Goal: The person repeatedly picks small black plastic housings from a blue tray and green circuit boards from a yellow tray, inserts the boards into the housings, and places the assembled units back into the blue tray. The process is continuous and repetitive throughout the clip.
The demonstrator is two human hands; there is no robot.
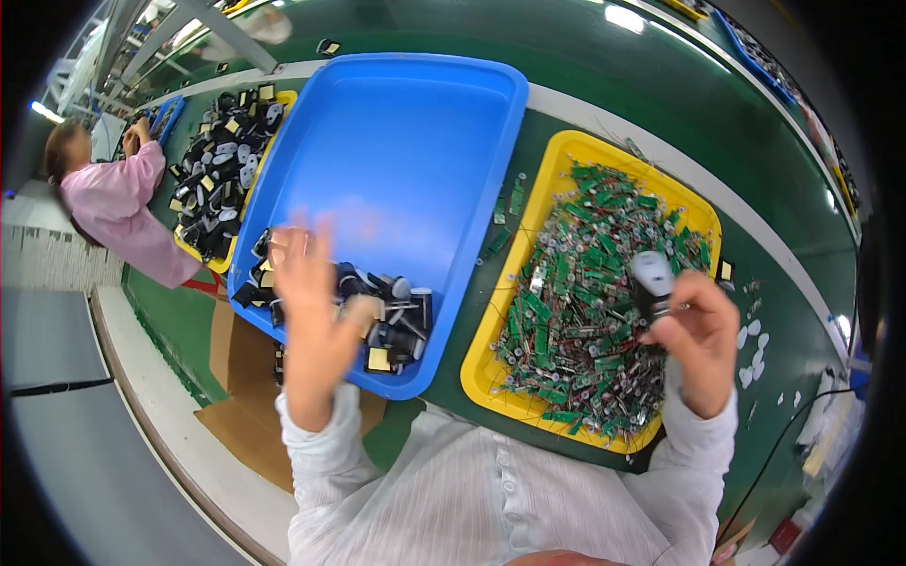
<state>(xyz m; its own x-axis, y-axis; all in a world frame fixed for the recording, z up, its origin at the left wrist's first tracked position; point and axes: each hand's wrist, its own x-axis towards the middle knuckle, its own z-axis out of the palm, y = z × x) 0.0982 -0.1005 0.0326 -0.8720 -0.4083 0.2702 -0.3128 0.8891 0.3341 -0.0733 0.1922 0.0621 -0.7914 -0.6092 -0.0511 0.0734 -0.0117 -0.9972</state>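
Observation:
My left hand (313, 316) hangs over the near left part of a blue tray (406, 151), fingers spread and blurred by motion, with nothing seen in it. Below it, in the tray's near end, lies a pile of black and grey plastic device housings (408, 325), some with pale yellow squares. Held in the fingers of my right hand (700, 330) is a small black device with a light grey oval head (651, 274). That hand is above the right part of a yellow tray (483, 363) heaped with small green circuit boards (576, 283) and thin wires.
Another yellow tray (285, 98) full of similar housings stands left of the blue one. A person in a pink top (118, 198) works at the far left. Loose white pieces (755, 354) lie on the green table at right. A cardboard box (250, 424) sits below the left edge.

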